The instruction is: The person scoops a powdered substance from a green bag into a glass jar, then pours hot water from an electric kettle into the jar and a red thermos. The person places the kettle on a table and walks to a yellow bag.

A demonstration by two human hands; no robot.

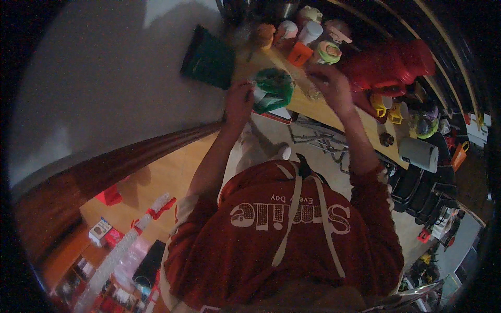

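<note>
At the left edge of a narrow wooden tabletop, my left hand grips the rim of a shiny green packet or pouch with a whitish part. To its right, my right hand reaches over the tabletop with its fingers bent. Whether those fingers hold something is too dark and blurred to tell. A small pale, clear-looking item lies just below them. Beyond the hands stand an orange small box, a white-lidded bottle and a green-rimmed cup. A dark green box or bag is left of my left hand.
A large red vacuum flask stands to the right, with yellow mugs beside it. Farther along are a small dark round object and a grey-white container. Folded metal-framed chairs are below the tabletop. A wall is at left.
</note>
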